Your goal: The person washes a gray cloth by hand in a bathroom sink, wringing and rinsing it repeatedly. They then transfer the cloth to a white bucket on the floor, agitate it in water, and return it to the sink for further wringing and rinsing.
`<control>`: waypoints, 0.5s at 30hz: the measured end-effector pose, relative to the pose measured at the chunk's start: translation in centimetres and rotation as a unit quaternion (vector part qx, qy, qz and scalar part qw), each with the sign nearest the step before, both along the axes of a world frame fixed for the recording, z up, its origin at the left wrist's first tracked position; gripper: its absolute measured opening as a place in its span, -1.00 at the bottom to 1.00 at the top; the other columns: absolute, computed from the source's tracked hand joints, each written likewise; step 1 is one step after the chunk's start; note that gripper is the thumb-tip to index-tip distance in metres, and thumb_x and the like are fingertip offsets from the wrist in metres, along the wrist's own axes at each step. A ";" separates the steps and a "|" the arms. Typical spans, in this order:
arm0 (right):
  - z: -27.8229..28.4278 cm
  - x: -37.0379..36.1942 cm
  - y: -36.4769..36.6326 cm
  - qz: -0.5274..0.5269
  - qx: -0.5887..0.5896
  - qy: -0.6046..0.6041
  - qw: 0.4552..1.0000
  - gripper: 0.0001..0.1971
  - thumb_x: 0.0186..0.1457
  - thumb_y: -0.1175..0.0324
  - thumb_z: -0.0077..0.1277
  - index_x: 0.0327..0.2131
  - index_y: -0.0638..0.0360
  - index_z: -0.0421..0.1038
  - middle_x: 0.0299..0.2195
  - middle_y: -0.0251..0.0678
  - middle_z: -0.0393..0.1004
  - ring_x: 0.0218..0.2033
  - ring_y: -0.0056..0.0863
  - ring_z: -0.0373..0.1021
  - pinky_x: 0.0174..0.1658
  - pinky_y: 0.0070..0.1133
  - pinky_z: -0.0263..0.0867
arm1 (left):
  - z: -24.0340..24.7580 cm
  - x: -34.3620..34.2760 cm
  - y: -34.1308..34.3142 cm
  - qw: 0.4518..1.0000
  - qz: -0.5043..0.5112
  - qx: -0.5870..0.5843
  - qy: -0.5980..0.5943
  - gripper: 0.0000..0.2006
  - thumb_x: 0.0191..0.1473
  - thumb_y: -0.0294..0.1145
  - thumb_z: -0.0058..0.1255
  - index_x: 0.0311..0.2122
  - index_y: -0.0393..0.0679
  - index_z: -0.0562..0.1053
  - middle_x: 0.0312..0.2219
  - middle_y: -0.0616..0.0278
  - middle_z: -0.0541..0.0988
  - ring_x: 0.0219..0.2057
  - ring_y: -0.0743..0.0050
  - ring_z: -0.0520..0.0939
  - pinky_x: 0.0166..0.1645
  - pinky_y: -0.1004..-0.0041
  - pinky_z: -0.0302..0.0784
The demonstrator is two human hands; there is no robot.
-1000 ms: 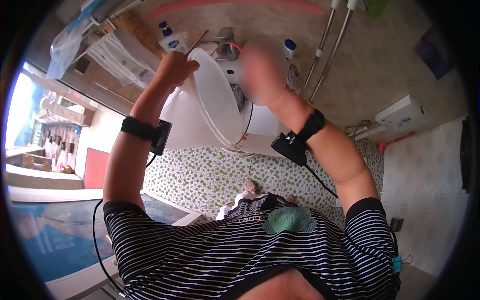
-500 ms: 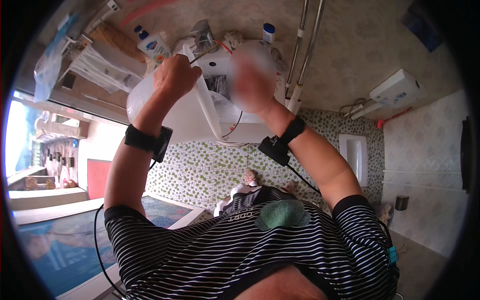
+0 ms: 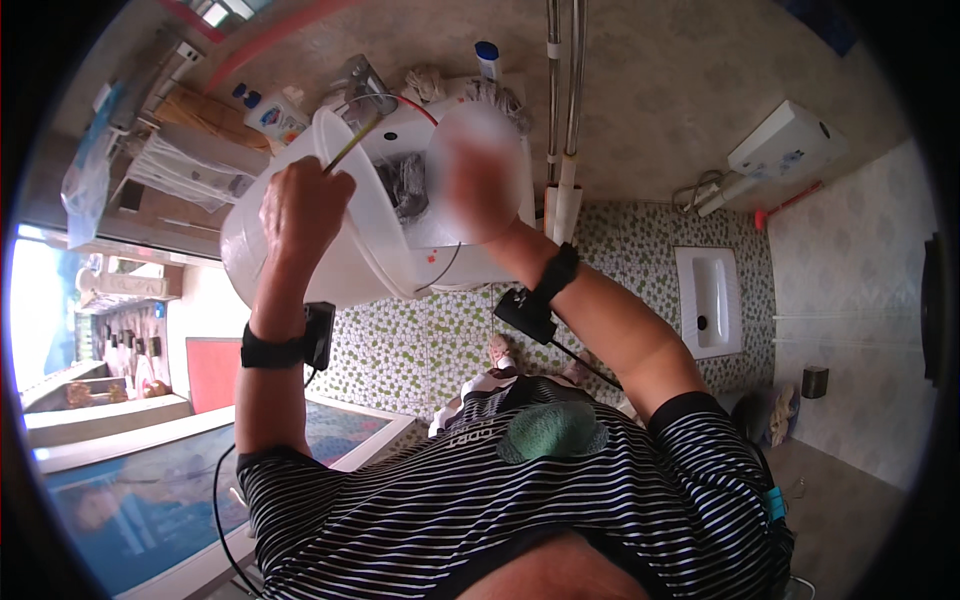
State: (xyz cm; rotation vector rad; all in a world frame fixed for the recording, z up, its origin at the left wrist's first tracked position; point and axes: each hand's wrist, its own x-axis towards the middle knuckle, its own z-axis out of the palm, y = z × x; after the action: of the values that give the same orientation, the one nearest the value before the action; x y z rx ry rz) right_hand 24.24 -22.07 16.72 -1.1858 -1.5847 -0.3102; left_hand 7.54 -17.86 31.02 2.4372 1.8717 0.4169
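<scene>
My left hand (image 3: 305,210) is closed round a thin yellowish stick (image 3: 352,145), whose free end points up and right across the bucket's mouth. The translucent white bucket (image 3: 375,250) lies tilted, its rim turned toward the white sink (image 3: 430,262). A thin bail handle with a red stretch (image 3: 415,106) arcs from the rim toward my right hand (image 3: 480,180). That hand is over the sink, inside a blurred patch that hides its fingers, so its grip does not show. Inside the basin is a dark grey, shiny patch (image 3: 405,185).
A pump bottle (image 3: 277,118) and a blue-capped bottle (image 3: 488,62) stand by the sink, near a grey faucet (image 3: 365,85). Metal pipes (image 3: 565,90) rise at its right. A squat toilet (image 3: 708,300) is set in the pebbled floor; a window opening (image 3: 45,300) lies left.
My left hand, with the stick, has shifted left and down. The bucket's mouth has turned more into view. My right hand has moved slightly left, and the whole view has shifted a little.
</scene>
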 end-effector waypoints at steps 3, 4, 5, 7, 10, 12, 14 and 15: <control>2.6 2.1 2.0 0.036 0.068 -0.024 0.997 -0.66 -0.28 0.53 -0.11 -0.28 0.29 0.31 -0.33 -0.18 0.35 -0.31 -0.23 0.29 -0.25 -0.41 0.23 | 0.8 -1.9 -1.5 0.995 0.030 0.009 -0.092 -0.74 -0.30 -0.26 -0.08 -0.63 -0.31 0.41 -0.68 -0.12 0.43 -0.61 -0.04 0.47 -0.44 0.23 0.37; 3.1 2.5 2.7 0.066 0.103 -0.013 0.992 -0.72 -0.24 0.53 -0.11 -0.32 0.29 0.32 -0.35 -0.18 0.36 -0.34 -0.24 0.30 -0.29 -0.43 0.25 | 1.0 -2.4 -1.9 0.992 0.043 0.012 -0.118 -0.73 -0.30 -0.26 -0.07 -0.64 -0.32 0.40 -0.70 -0.11 0.42 -0.64 -0.03 0.46 -0.46 0.24 0.37; 3.5 3.1 3.2 0.076 0.045 -0.004 0.996 -0.75 -0.22 0.53 -0.12 -0.34 0.30 0.32 -0.37 -0.19 0.36 -0.34 -0.27 0.30 -0.29 -0.46 0.25 | 0.7 -3.1 -2.0 0.986 0.044 0.028 -0.161 -0.73 -0.31 -0.27 -0.04 -0.67 -0.35 0.37 -0.77 -0.03 0.40 -0.72 0.14 0.42 -0.50 0.30 0.35; 4.9 2.5 4.4 0.124 0.029 0.029 0.991 -0.80 -0.19 0.54 -0.13 -0.37 0.29 0.32 -0.41 -0.21 0.36 -0.37 -0.31 0.30 -0.32 -0.50 0.25 | -0.1 -5.1 -2.5 0.966 0.095 0.037 -0.239 -0.75 -0.29 -0.31 -0.02 -0.67 -0.34 0.36 -0.78 0.05 0.39 -0.74 0.28 0.39 -0.53 0.35 0.34; 6.8 0.7 6.6 0.226 0.086 0.078 0.967 -0.84 -0.18 0.55 -0.14 -0.41 0.29 0.31 -0.47 -0.23 0.34 -0.43 -0.36 0.30 -0.40 -0.53 0.24 | -1.0 -8.1 -2.7 0.913 0.145 0.039 -0.379 -0.83 -0.23 -0.40 0.03 -0.65 -0.30 0.38 -0.75 0.27 0.36 -0.74 0.54 0.32 -0.61 0.49 0.26; 9.4 -0.5 6.0 0.288 -0.011 0.113 0.951 -0.90 -0.15 0.54 -0.14 -0.45 0.28 0.30 -0.52 -0.28 0.32 -0.50 -0.43 0.27 -0.45 -0.55 0.23 | -1.9 -10.5 -2.6 0.846 0.158 0.025 -0.508 -0.84 -0.21 -0.41 0.01 -0.62 -0.30 0.38 -0.75 0.31 0.34 -0.74 0.63 0.28 -0.65 0.58 0.18; 11.2 -1.4 5.9 0.321 -0.152 0.183 0.917 -0.97 -0.12 0.54 -0.14 -0.52 0.26 0.30 -0.57 -0.37 0.29 -0.60 -0.56 0.23 -0.50 -0.57 0.22 | -2.0 -12.0 -3.2 0.808 0.162 0.019 -0.567 -0.84 -0.17 -0.40 -0.02 -0.58 -0.29 0.36 -0.79 0.37 0.27 -0.78 0.70 0.20 -0.70 0.64 0.04; 13.6 -1.9 5.4 0.371 -0.285 0.296 0.833 -0.97 -0.10 0.53 -0.15 -0.53 0.25 0.29 -0.58 -0.40 0.28 -0.63 -0.61 0.20 -0.53 -0.58 0.21 | -2.0 -12.8 -3.7 0.791 0.165 0.015 -0.588 -0.83 -0.16 -0.39 -0.03 -0.59 -0.29 0.36 -0.79 0.38 0.26 -0.78 0.72 0.20 -0.70 0.65 0.03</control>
State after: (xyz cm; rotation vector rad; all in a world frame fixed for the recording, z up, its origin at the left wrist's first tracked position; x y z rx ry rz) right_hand 22.37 -16.69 30.28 -0.8527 -1.4609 1.0129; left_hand -5.27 -21.60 29.07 1.1556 1.5468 1.5154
